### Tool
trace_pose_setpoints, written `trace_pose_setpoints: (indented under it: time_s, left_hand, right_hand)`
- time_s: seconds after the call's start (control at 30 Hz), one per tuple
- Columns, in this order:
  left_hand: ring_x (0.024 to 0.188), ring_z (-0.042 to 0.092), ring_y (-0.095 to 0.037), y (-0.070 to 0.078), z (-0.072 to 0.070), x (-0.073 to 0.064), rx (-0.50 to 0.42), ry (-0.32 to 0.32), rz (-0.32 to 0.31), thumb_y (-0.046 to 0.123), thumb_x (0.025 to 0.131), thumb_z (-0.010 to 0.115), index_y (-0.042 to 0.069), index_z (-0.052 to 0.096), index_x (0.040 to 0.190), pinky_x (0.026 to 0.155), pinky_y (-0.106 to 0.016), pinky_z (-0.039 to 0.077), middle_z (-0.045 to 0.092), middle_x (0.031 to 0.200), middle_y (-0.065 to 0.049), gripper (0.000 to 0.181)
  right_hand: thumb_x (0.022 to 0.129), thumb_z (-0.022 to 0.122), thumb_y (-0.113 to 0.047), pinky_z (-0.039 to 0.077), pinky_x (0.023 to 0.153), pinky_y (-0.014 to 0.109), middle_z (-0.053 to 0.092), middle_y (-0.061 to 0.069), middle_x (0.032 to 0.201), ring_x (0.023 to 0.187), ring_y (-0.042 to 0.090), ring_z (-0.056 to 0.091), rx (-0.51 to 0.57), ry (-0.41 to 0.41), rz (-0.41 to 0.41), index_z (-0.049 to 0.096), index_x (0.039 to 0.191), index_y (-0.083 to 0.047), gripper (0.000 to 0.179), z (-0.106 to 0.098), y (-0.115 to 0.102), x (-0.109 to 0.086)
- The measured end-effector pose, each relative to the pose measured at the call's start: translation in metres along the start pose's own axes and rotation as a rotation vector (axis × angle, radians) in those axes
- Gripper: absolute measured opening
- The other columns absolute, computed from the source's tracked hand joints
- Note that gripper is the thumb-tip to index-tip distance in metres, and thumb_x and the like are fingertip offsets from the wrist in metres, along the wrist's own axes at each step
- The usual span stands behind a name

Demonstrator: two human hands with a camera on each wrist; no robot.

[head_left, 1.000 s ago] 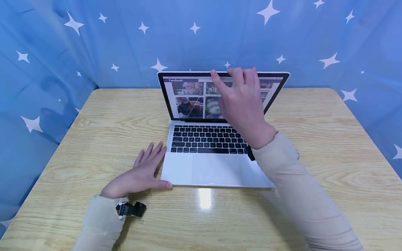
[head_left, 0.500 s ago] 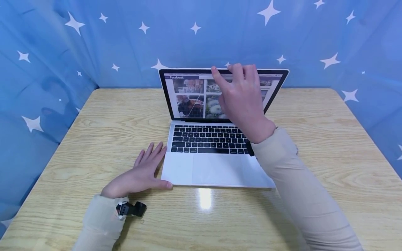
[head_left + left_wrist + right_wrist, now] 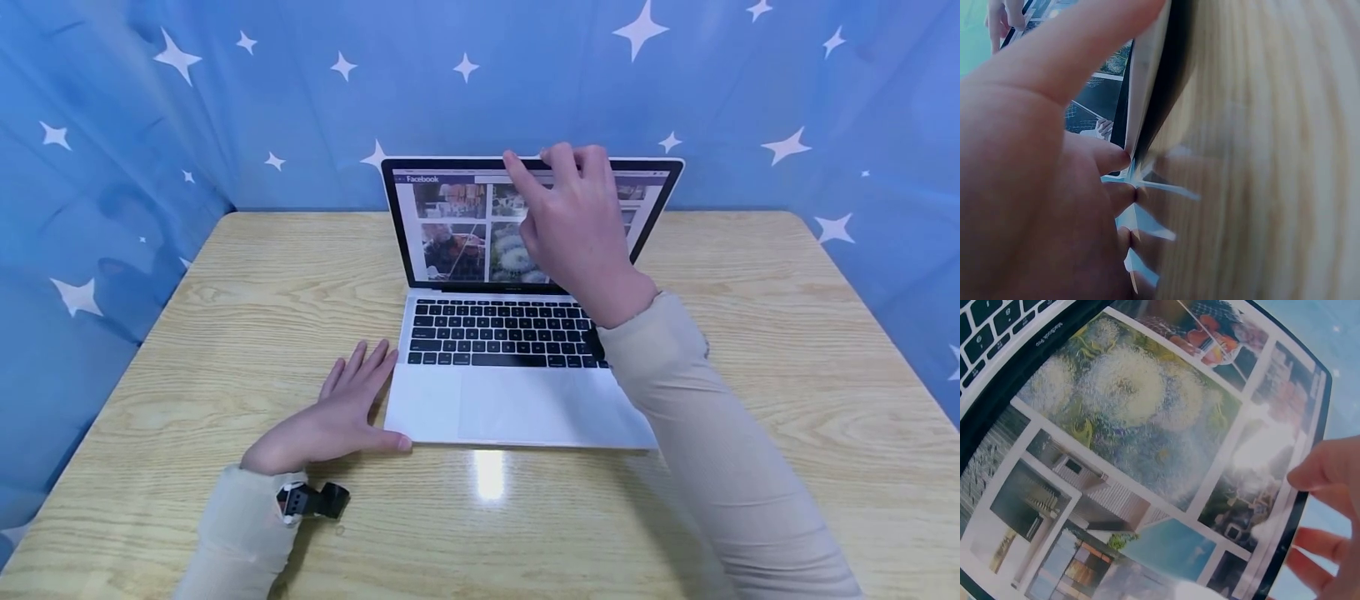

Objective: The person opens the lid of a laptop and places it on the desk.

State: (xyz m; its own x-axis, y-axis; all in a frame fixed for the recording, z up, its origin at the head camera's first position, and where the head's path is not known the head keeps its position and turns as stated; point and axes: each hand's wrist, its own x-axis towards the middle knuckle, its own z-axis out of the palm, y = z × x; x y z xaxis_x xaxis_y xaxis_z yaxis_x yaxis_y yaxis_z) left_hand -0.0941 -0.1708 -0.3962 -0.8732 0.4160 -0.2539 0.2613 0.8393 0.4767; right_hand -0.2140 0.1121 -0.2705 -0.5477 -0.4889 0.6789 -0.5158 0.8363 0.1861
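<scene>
A silver laptop (image 3: 517,404) stands open on the wooden table, its keyboard (image 3: 495,333) towards me. Photo tiles and a "Facebook" heading fill the lit screen (image 3: 453,242). At the lid's top edge my right hand (image 3: 581,225) grips the rim, with one fingertip on the screen side and other fingers reaching behind, as the right wrist view shows. The right forearm covers part of the base and keys. My left hand (image 3: 337,421) lies spread at the base's front left corner, thumb along the front edge and fingers straight beside the left side.
The wooden table (image 3: 187,333) extends on both sides of the laptop. Behind it hangs a blue curtain (image 3: 300,100) with white stars, folding round to the left and right. A black strap device (image 3: 311,502) sits on my left wrist.
The laptop lid has tilted back a little, its top edge now higher in the head view. My right hand has moved up and away with it, while the left hand has kept its place.
</scene>
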Motion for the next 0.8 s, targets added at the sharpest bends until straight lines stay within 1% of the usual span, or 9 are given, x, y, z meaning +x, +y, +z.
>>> trace_pose_setpoints:
  time_s: [0.17,0.57,0.8]
  left_hand:
    - [0.132,-0.017,-0.027,-0.0005,0.0014,-0.0016,0.003,0.006,-0.001,0.072,0.062,0.058,0.013,0.002,0.145,0.102,-0.051,-0.009,-0.006,0.149,-0.006,0.116]
    - [0.132,-0.017,-0.026,-0.0006,0.0047,-0.0014,0.0,0.002,-0.013,0.073,0.062,0.058,0.015,0.001,0.145,0.102,-0.05,-0.009,-0.007,0.149,-0.004,0.116]
    - [0.132,-0.017,-0.026,0.0005,0.0052,-0.0017,-0.005,0.007,-0.016,0.073,0.061,0.058,0.014,0.002,0.145,0.102,-0.05,-0.009,-0.006,0.149,-0.005,0.116]
  right_hand:
    - [0.079,0.047,-0.008,0.032,0.079,0.047,0.05,0.019,0.103,0.089,0.036,0.04,0.001,-0.001,-0.021,0.048,0.13,-0.012,0.051,0.0001,0.0003,0.0011]
    - [0.078,0.042,-0.008,0.031,0.078,0.046,0.049,0.019,0.1,0.085,0.035,0.039,-0.001,0.012,-0.008,0.048,0.129,-0.01,0.052,0.0025,0.0007,0.0042]
    - [0.08,0.042,-0.01,0.03,0.076,0.045,0.048,0.018,0.098,0.083,0.034,0.037,-0.024,-0.028,-0.004,0.047,0.13,-0.01,0.051,0.0022,0.0019,0.0082]
